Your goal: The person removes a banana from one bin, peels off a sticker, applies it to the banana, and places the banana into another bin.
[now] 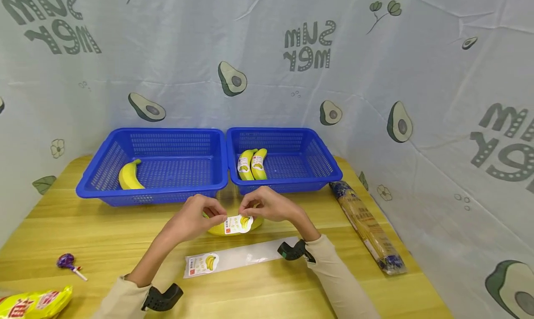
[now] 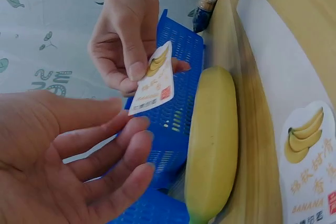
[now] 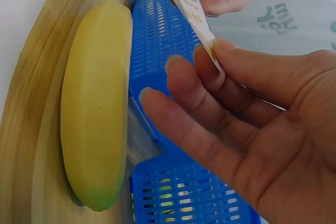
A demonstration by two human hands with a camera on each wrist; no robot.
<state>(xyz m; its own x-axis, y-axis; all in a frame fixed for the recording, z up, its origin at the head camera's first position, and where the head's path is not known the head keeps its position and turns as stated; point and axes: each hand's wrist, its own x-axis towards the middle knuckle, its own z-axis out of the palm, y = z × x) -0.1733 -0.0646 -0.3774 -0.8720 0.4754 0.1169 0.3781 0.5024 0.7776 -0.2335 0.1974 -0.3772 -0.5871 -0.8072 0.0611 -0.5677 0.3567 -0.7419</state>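
Note:
A white banana sticker [image 1: 235,225] is stretched between both hands, above a yellow banana [image 3: 98,108] lying on the table. My left hand [image 1: 195,217] pinches one end of the sticker between thumb and index finger; its other fingers are loosely bent. At the opposite end, the thumb and forefinger of my right hand [image 1: 270,205] pinch the edge. Both wrist views show the sticker held up beside the banana, clear of its peel. Nearer the body lies a pale backing strip [image 1: 254,252], with one banana sticker [image 1: 202,264] at its left end.
Behind the hands stand two blue baskets: the left basket [image 1: 183,191] holds one banana [image 1: 129,176], the right basket [image 1: 292,187] two stickered bananas [image 1: 252,165]. A long noodle packet [image 1: 367,226] lies right. At left are a lollipop [image 1: 66,260] and a yellow packet [image 1: 37,304].

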